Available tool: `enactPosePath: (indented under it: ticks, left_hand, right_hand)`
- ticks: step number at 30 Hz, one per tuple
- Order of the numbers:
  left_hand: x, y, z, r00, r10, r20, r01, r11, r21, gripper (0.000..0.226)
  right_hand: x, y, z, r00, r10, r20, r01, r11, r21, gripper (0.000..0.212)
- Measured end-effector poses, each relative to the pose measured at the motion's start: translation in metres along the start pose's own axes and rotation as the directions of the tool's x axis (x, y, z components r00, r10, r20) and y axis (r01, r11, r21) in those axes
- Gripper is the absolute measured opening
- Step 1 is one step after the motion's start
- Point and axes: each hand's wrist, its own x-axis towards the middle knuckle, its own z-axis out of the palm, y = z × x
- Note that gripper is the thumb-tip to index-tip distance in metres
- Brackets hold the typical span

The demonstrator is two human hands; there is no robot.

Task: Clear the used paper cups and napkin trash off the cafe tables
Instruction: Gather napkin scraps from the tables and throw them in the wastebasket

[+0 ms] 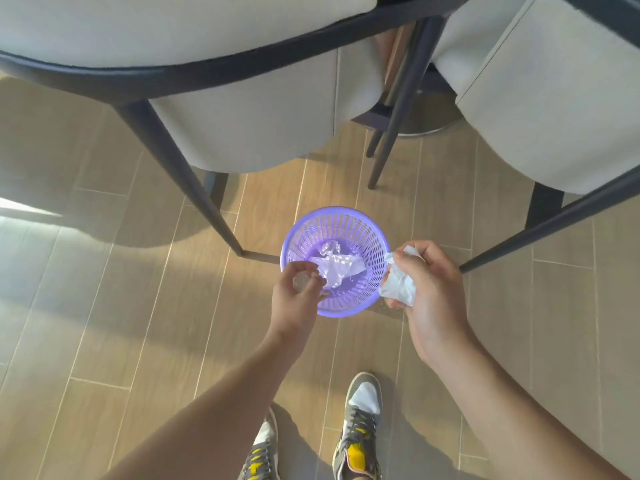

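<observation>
We see a crumpled white paper napkin (398,287) clutched in the right hand (431,289), whose fingers curl round it over the right rim of a round purple plastic mesh wastebasket (346,218). The left hand (294,294) pinches a small crumpled clear scrap (303,281), perhaps plastic film, though the blur leaves us unsure, over the basket's near-left rim. Inside the basket lies a whitish wad of trash (334,268). The basket stands on a wood-look tiled floor (121,306), near the dark leg of a grey upholstered chair (242,133). Grey and yellow sneakers (360,427) show below.
</observation>
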Motion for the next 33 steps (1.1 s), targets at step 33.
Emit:
enactPosePath:
  ticks: [33]
  left_hand:
    - [-0.024,0.013,-0.029,0.985,0.146,-0.091,-0.155,0.983,-0.094,0.021]
  right_hand:
    - [0.085,0.090,0.025,0.993,0.115,0.013,-0.094,0.870,-0.484,0.049]
